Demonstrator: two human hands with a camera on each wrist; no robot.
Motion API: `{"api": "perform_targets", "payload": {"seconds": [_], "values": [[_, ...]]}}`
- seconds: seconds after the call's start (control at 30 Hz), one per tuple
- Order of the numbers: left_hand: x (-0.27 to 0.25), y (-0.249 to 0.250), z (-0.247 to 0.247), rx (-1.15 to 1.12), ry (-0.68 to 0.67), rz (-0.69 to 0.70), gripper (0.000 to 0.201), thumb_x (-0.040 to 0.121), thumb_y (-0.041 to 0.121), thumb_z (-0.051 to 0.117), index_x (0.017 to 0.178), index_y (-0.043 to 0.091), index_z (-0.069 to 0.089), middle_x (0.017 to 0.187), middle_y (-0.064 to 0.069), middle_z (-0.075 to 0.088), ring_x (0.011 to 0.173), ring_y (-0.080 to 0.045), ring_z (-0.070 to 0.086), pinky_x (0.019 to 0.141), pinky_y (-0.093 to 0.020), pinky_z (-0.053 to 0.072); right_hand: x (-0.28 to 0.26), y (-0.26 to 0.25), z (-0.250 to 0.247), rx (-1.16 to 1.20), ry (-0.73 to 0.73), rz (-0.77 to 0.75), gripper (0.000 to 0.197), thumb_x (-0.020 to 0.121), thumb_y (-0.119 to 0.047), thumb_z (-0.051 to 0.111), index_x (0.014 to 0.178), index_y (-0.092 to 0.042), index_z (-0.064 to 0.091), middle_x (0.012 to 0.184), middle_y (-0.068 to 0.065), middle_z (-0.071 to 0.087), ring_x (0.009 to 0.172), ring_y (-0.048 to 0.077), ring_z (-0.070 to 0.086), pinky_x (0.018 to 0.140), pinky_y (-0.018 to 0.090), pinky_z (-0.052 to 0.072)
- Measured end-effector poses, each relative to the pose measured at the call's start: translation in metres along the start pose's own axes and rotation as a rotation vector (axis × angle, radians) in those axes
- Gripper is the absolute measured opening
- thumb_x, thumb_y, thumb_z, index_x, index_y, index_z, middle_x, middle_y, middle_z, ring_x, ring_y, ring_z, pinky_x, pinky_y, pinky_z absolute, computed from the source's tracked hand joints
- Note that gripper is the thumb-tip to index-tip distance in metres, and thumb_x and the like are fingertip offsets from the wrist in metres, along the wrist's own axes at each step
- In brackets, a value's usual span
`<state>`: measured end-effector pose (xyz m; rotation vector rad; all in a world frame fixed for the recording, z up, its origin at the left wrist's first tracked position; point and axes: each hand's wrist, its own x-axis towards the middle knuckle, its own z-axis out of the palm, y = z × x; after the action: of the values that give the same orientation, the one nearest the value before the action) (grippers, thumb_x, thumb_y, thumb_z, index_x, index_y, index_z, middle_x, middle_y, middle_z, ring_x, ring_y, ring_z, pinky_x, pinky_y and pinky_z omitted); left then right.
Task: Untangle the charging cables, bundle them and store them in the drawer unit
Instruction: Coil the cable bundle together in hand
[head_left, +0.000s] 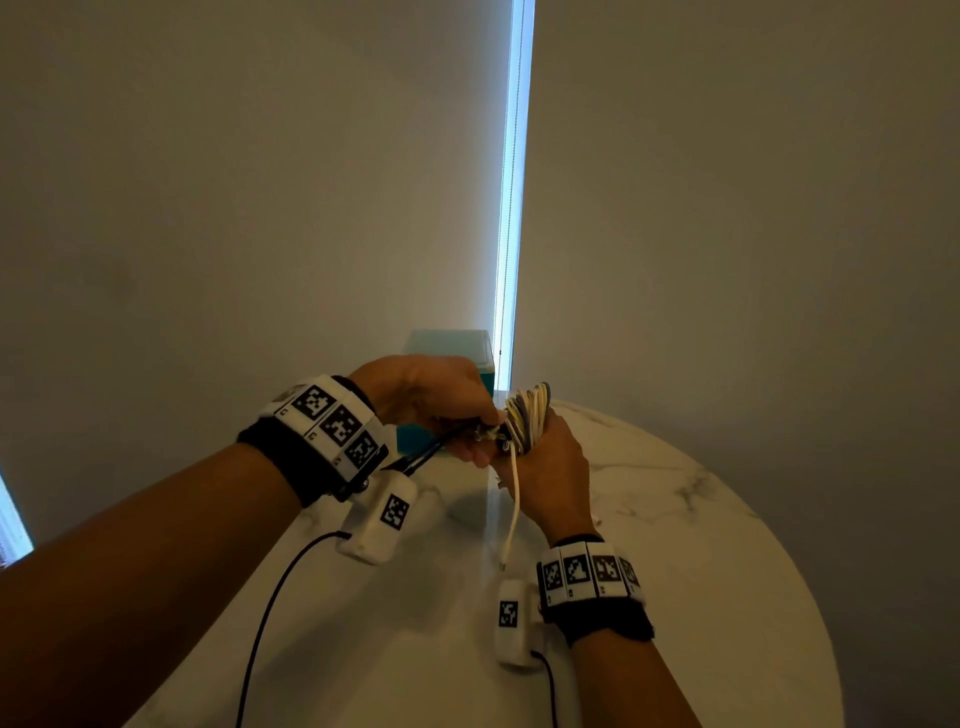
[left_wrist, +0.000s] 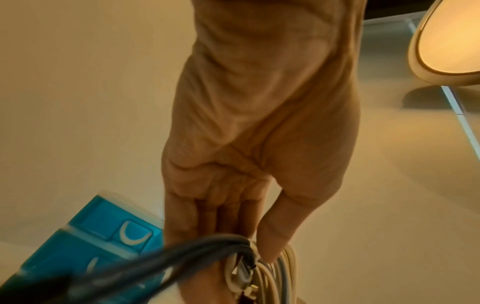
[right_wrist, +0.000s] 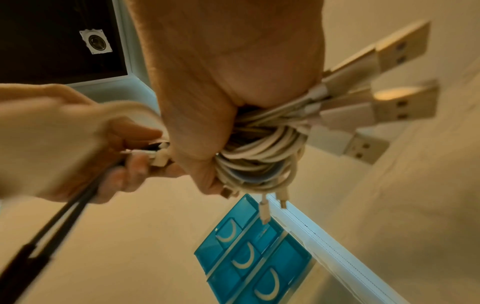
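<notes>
Coil of pale cables (head_left: 527, 418) sitting upright in right hand (head_left: 545, 467), fingers clamping round it above the bench (head_left: 701, 545). Left hand (head_left: 431, 395) touching the coil's left side, pinching a black strap (right_wrist: 64, 207) that is trailing down-left, likely for binding. Blue drawer unit (head_left: 447, 345) standing just behind the hands, drawers looking closed
</notes>
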<state>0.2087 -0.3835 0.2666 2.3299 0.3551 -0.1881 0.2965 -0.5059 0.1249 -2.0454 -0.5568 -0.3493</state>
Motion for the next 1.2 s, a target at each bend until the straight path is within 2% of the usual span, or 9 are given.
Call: {"api": "perform_targets", "payload": {"seconds": [0.1, 0.17, 0.3, 0.5, 0.7, 0.83, 1.0, 1.1, 1.2], "values": [[-0.001, 0.003, 0.005, 0.263, 0.096, 0.046, 0.042, 0.105, 0.04, 0.063, 0.108, 0.002, 0.08, 0.101, -0.009, 0.081, 0.091, -0.02, 0.078, 0.08, -0.026, 0.06, -0.001, 0.003, -0.007, -0.111, 0.009, 0.071, 0.031, 0.096, -0.04, 0.072, 0.117, -0.02, 0.061, 0.106, 0.005, 0.072, 0.098, 0.029, 0.073, 0.077, 0.032, 0.049], [-0.002, 0.01, 0.013, 0.55, 0.18, 0.099, 0.059, 0.099, 0.061, 0.063, 0.094, 0.004, 0.08, 0.082, -0.004, 0.073, 0.074, -0.014, 0.067, 0.068, -0.022, 0.05, -0.001, 0.004, -0.012, -0.158, 0.003, 0.139, 0.031, 0.1, -0.036, 0.068, 0.122, -0.016, 0.06, 0.111, 0.01, 0.074, 0.103, 0.034, 0.072, 0.081, 0.036, 0.051], [0.003, 0.017, 0.038, 0.694, 0.25, 0.108, 0.062, 0.081, 0.067, 0.078, 0.07, 0.015, 0.046, 0.07, 0.0, 0.048, 0.063, -0.009, 0.044, 0.071, -0.029, 0.043, -0.006, 0.005, -0.014, -0.201, 0.007, 0.15, 0.028, 0.099, -0.031, 0.07, 0.12, -0.014, 0.062, 0.111, 0.011, 0.074, 0.103, 0.035, 0.072, 0.076, 0.033, 0.046], [0.011, 0.014, 0.043, 0.718, 0.279, 0.151, 0.038, 0.09, 0.045, 0.082, 0.107, 0.014, 0.066, 0.076, 0.004, 0.048, 0.089, -0.018, 0.058, 0.095, -0.036, 0.056, -0.002, 0.008, -0.013, -0.178, -0.01, 0.205, 0.027, 0.098, -0.031, 0.072, 0.119, -0.016, 0.065, 0.109, 0.007, 0.074, 0.098, 0.029, 0.072, 0.076, 0.032, 0.046], [0.014, -0.003, 0.031, 0.726, 0.402, 0.282, 0.025, 0.097, 0.027, 0.076, 0.113, 0.008, 0.077, 0.098, -0.008, 0.072, 0.08, -0.016, 0.06, 0.085, -0.031, 0.056, 0.004, 0.009, -0.002, 0.059, -0.146, 0.165, 0.019, 0.086, -0.028, 0.08, 0.103, -0.022, 0.073, 0.083, -0.001, 0.079, 0.074, 0.017, 0.077, 0.075, 0.041, 0.066], [0.017, -0.019, 0.017, 0.607, 0.404, 0.307, 0.025, 0.097, 0.027, 0.077, 0.112, 0.007, 0.08, 0.102, -0.01, 0.078, 0.073, -0.011, 0.059, 0.059, -0.014, 0.037, 0.002, 0.004, -0.005, 0.229, -0.249, 0.048, 0.014, 0.09, -0.031, 0.085, 0.088, -0.021, 0.076, 0.071, -0.006, 0.077, 0.063, 0.001, 0.073, 0.064, 0.022, 0.057], [0.02, -0.027, 0.003, 0.431, 0.369, 0.301, 0.031, 0.09, 0.03, 0.084, 0.115, 0.013, 0.08, 0.094, 0.002, 0.074, 0.076, -0.006, 0.065, 0.063, -0.015, 0.043, 0.002, -0.005, -0.005, 0.379, -0.322, -0.058, 0.045, 0.083, -0.028, 0.093, 0.12, -0.024, 0.068, 0.088, -0.02, 0.071, 0.075, -0.016, 0.068, 0.064, 0.004, 0.05], [0.025, -0.024, 0.005, 0.354, 0.352, 0.301, 0.028, 0.092, 0.033, 0.081, 0.114, 0.015, 0.081, 0.102, -0.002, 0.08, 0.086, -0.013, 0.073, 0.074, -0.021, 0.056, -0.002, -0.008, -0.002, 0.439, -0.261, -0.036, 0.038, 0.078, -0.034, 0.096, 0.106, -0.029, 0.07, 0.073, -0.017, 0.073, 0.066, -0.006, 0.07, 0.059, 0.011, 0.051], [0.031, -0.023, 0.012, 0.268, 0.355, 0.314, 0.028, 0.092, 0.032, 0.082, 0.115, 0.015, 0.082, 0.102, -0.002, 0.081, 0.092, -0.016, 0.074, 0.091, -0.034, 0.061, -0.002, -0.002, 0.003, 0.426, -0.147, 0.02, 0.046, 0.073, -0.046, 0.096, 0.11, -0.03, 0.074, 0.083, -0.006, 0.079, 0.071, 0.008, 0.075, 0.059, 0.02, 0.056]]}}
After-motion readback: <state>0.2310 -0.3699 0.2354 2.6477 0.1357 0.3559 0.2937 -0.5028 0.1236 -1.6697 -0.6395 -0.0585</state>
